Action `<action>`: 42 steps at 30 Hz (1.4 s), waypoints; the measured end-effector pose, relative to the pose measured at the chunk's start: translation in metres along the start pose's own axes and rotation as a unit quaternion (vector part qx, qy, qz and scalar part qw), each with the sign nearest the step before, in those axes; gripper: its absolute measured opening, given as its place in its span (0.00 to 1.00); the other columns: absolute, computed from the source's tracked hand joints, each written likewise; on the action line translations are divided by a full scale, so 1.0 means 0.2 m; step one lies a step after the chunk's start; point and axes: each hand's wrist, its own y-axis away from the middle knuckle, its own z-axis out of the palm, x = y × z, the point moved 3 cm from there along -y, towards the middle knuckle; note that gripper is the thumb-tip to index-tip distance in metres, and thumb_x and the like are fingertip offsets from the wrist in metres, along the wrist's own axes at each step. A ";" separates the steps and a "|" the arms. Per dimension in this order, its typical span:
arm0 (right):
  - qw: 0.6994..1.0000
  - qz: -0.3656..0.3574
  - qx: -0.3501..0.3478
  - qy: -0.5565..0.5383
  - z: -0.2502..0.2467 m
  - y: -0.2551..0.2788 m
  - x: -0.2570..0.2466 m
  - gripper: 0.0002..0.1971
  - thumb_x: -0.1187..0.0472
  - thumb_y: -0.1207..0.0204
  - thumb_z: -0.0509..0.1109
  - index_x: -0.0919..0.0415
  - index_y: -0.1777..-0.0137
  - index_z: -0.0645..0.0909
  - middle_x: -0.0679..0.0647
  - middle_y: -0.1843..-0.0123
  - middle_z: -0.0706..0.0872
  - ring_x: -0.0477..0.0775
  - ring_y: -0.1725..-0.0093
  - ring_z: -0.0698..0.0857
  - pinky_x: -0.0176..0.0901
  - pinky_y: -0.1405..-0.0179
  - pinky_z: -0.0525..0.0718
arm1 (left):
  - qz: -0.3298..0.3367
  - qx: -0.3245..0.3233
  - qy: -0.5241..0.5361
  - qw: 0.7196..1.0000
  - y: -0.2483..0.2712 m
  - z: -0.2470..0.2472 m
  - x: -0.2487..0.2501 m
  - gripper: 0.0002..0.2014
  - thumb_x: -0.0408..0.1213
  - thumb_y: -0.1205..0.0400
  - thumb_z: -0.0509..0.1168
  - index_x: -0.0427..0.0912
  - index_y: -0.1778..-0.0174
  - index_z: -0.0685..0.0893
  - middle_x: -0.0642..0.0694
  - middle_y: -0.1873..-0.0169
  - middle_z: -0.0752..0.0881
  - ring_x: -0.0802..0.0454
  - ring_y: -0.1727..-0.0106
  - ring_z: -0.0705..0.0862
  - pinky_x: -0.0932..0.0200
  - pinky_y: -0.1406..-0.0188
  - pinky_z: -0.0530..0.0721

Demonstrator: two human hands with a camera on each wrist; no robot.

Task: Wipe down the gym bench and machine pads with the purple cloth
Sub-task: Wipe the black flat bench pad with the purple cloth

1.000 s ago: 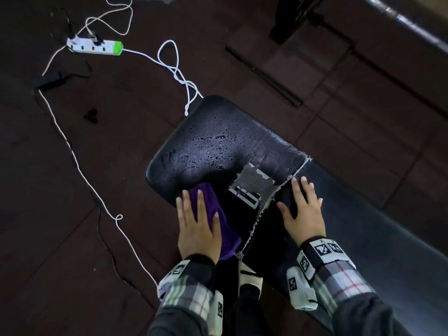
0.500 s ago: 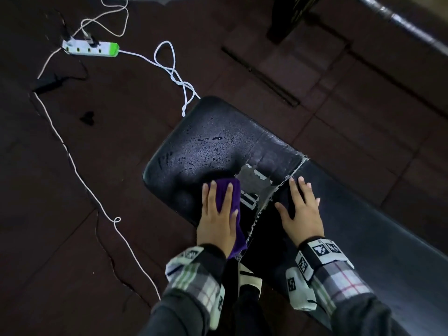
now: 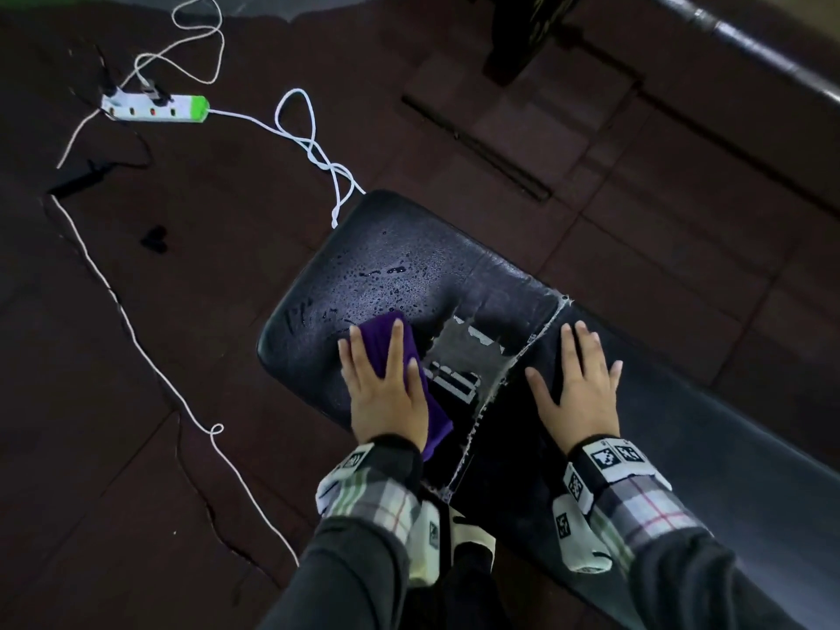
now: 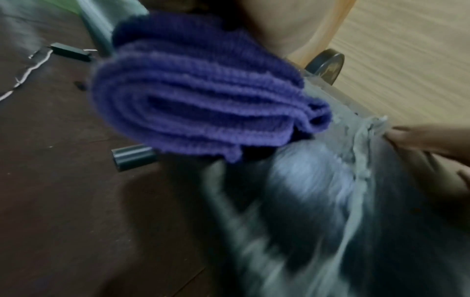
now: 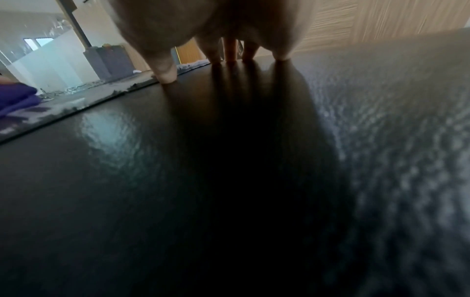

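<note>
The black gym bench pad [image 3: 391, 275] carries water droplets and a torn grey patch [image 3: 459, 352] near a frayed seam. A folded purple cloth [image 3: 386, 338] lies on the pad under my left hand [image 3: 386, 384], whose straight fingers press it flat. The left wrist view shows the cloth [image 4: 203, 100] folded in layers beneath the palm, with the pad [image 4: 305, 191] blurred below. My right hand [image 3: 577, 384] rests flat with spread fingers on the longer bench section [image 3: 727, 447], just right of the seam. In the right wrist view its fingertips [image 5: 167, 76] touch the dark pad [image 5: 178, 180].
A white power strip [image 3: 154, 107] with a green end and looping white cables [image 3: 313, 152] lie on the dark rubber floor to the left. A black machine post [image 3: 527, 29] and a metal bar [image 3: 745, 43] stand at the back. A bench foot [image 4: 132, 156] shows below the pad.
My left hand has slid the purple cloth rightward and then farther up the pad toward the droplets. The right hand has stayed in place on the bench.
</note>
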 end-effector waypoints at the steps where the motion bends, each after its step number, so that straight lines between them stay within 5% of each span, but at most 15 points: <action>1: 1.000 0.004 0.002 -0.003 0.00 0.00 -0.01 0.36 0.45 0.22 0.63 0.60 0.19 0.59 0.55 0.17 0.59 0.57 0.18 0.55 0.65 0.22 0.47 | -0.005 -0.004 0.000 1.000 -0.04 0.02 0.03 0.26 0.53 0.15 0.47 0.59 0.19 0.63 0.34 0.17 0.57 0.33 0.17 0.52 0.39 0.23 0.64; 6: 1.000 0.015 0.010 -0.006 0.01 0.00 -0.01 0.40 0.37 0.27 0.52 0.60 0.19 0.60 0.55 0.18 0.61 0.57 0.18 0.56 0.66 0.23 0.48 | 0.085 -0.033 -0.039 0.995 -0.16 0.11 0.24 0.26 0.48 0.16 0.49 0.53 0.19 0.68 0.29 0.20 0.63 0.27 0.20 0.59 0.31 0.25 0.65; 11: 1.000 0.009 0.019 -0.005 0.02 0.00 -0.01 0.41 0.36 0.29 0.49 0.61 0.20 0.62 0.56 0.19 0.63 0.58 0.19 0.58 0.68 0.23 0.50 | 0.153 -0.046 -0.101 0.982 -0.06 0.09 0.23 0.25 0.48 0.16 0.50 0.55 0.20 0.69 0.37 0.21 0.69 0.35 0.21 0.66 0.35 0.25 0.64; 16: 1.000 0.014 0.027 -0.004 0.03 0.00 -0.01 0.40 0.38 0.29 0.51 0.62 0.21 0.64 0.57 0.20 0.65 0.59 0.20 0.59 0.69 0.24 0.51 | 0.092 -0.036 -0.106 0.989 0.05 -0.01 0.01 0.25 0.51 0.16 0.50 0.58 0.20 0.67 0.43 0.19 0.66 0.43 0.18 0.62 0.39 0.22 0.53; 21: 0.999 0.019 0.029 -0.009 0.03 -0.01 -0.01 0.38 0.40 0.27 0.56 0.61 0.20 0.62 0.55 0.19 0.62 0.57 0.19 0.56 0.66 0.23 0.47 | 0.046 -0.033 -0.072 0.996 -0.10 -0.01 0.04 0.26 0.50 0.15 0.48 0.56 0.19 0.65 0.39 0.18 0.62 0.38 0.17 0.57 0.37 0.22 0.51; 27: 0.999 0.022 0.036 -0.016 0.03 -0.01 -0.01 0.39 0.38 0.29 0.53 0.61 0.20 0.63 0.56 0.19 0.63 0.57 0.19 0.57 0.65 0.23 0.46 | 0.112 -0.058 -0.073 0.989 -0.25 0.06 0.23 0.28 0.49 0.18 0.49 0.54 0.20 0.68 0.35 0.19 0.65 0.31 0.19 0.61 0.35 0.24 0.54; 30: 0.999 0.024 0.037 -0.020 0.03 -0.01 -0.01 0.37 0.42 0.27 0.57 0.61 0.21 0.63 0.56 0.19 0.63 0.56 0.19 0.57 0.65 0.22 0.47 | 0.140 -0.066 -0.079 0.985 -0.17 0.05 0.22 0.27 0.48 0.17 0.50 0.57 0.20 0.67 0.39 0.19 0.66 0.35 0.18 0.61 0.36 0.23 0.55; 33: 0.999 0.021 0.044 -0.022 0.01 -0.01 -0.01 0.35 0.43 0.25 0.51 0.61 0.22 0.65 0.56 0.20 0.65 0.58 0.20 0.60 0.67 0.23 0.49 | 0.166 -0.072 -0.095 0.979 -0.05 0.01 0.12 0.26 0.48 0.16 0.51 0.59 0.20 0.66 0.43 0.19 0.66 0.40 0.18 0.61 0.38 0.23 0.55; 36: 0.997 0.025 0.067 -0.010 -0.01 -0.05 -0.02 0.32 0.45 0.23 0.51 0.65 0.24 0.67 0.60 0.23 0.68 0.60 0.24 0.66 0.67 0.23 0.49 | 0.150 -0.063 -0.101 0.982 0.01 -0.04 0.00 0.25 0.48 0.16 0.53 0.58 0.20 0.68 0.44 0.19 0.67 0.42 0.18 0.60 0.37 0.23 0.56; 39: 0.998 0.039 0.055 -0.001 -0.03 -0.14 0.00 0.30 0.50 0.18 0.58 0.66 0.21 0.61 0.62 0.20 0.62 0.59 0.20 0.59 0.65 0.22 0.45 | 0.131 -0.056 -0.084 0.986 -0.04 -0.06 -0.03 0.25 0.49 0.17 0.53 0.55 0.21 0.70 0.42 0.20 0.67 0.40 0.18 0.61 0.36 0.24 0.57; 42: 0.998 0.046 0.036 0.015 -0.02 -0.23 0.01 0.30 0.48 0.17 0.55 0.64 0.20 0.60 0.61 0.21 0.64 0.59 0.20 0.60 0.68 0.22 0.47 | 0.106 -0.050 -0.077 0.990 -0.14 -0.03 0.02 0.26 0.49 0.17 0.52 0.54 0.21 0.69 0.40 0.19 0.66 0.37 0.18 0.59 0.36 0.23 0.55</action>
